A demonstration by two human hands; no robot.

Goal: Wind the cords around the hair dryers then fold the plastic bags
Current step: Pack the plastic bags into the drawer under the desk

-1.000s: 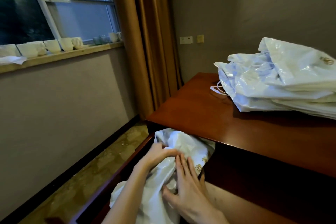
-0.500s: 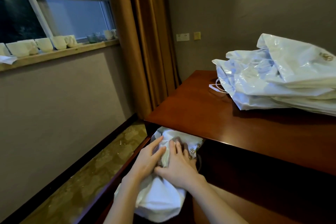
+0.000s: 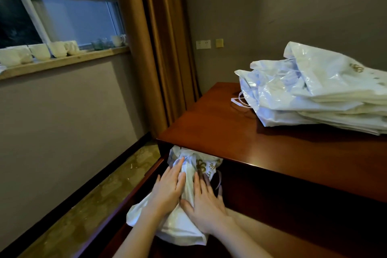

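A white plastic bag point(image 3: 184, 228) with a gold logo lies bunched in the open drawer point(image 3: 134, 197) under the desk top. My left hand point(image 3: 167, 190) presses flat on its left side, fingers straight and pointing away from me. My right hand point(image 3: 206, 201) lies flat beside it on the bag's right side, fingers spread. A heap of white plastic bags point(image 3: 314, 92) with drawstring loops sits on the red-brown desk point(image 3: 219, 132) at the right. No hair dryer is in sight.
A brown curtain point(image 3: 159, 48) hangs past the desk's far-left corner. White cups point(image 3: 39, 51) line the window sill at the left. Patterned floor point(image 3: 88, 201) runs between the wall and the drawer. Wall sockets point(image 3: 203, 44) sit behind the desk.
Both hands went from gathering the bag with curled fingers to lying flat on it. The bag has sunk lower and farther back into the drawer.
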